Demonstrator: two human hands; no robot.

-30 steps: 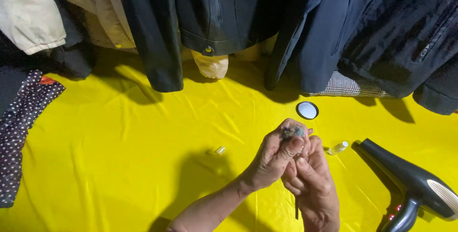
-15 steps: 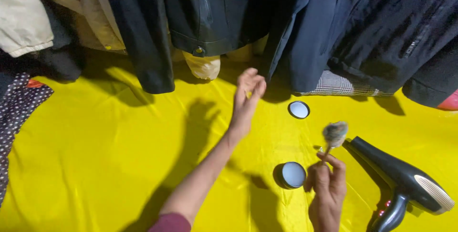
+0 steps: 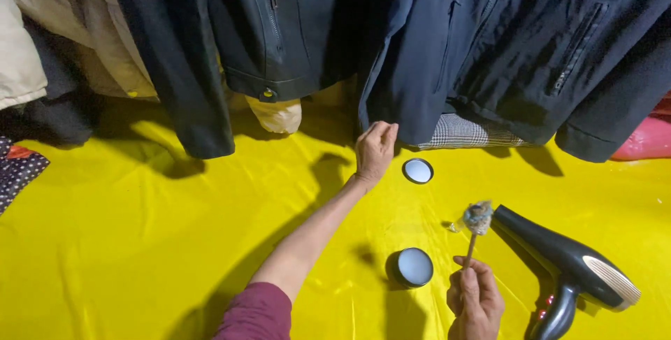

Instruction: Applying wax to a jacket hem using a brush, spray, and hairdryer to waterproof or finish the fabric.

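Left hand (image 3: pixel 375 150) at navy jacket (image 3: pixel 426 53) hem; right hand (image 3: pixel 475 301) grips brush (image 3: pixel 477 218).

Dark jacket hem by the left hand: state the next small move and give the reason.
Probably pinch the dark jacket hem with the left hand and draw it taut. That hand is raised at the hem, fingers curled but not clearly gripping, while the right hand holds the small brush upright beside the open round tin. Loose hanging cloth would likely swing under the bristles.
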